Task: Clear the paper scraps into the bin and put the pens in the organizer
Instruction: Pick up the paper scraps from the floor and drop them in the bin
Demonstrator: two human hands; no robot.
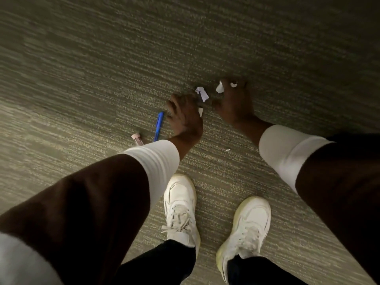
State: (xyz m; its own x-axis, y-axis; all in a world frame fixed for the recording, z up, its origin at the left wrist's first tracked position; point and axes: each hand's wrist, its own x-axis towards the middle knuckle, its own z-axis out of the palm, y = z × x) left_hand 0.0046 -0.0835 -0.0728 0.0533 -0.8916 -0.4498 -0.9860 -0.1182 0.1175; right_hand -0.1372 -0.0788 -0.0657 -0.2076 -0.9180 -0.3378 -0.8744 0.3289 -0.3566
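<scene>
Grey-green carpet (102, 68) fills the view, with two white sneakers (181, 208) planted on it below the arms. Both hands reach down to the floor. On the left hand (185, 114), the fingers are curled around white paper scraps (202, 93). On the right hand (234, 103), the fingers pinch more scraps at their tips. Just left of the left hand, a blue pen (159, 126) lies on the carpet; beside it lies a pink pen (137, 139), partly hidden by the sleeve (158, 157). One tiny scrap (227, 150) lies apart between the wrists.
</scene>
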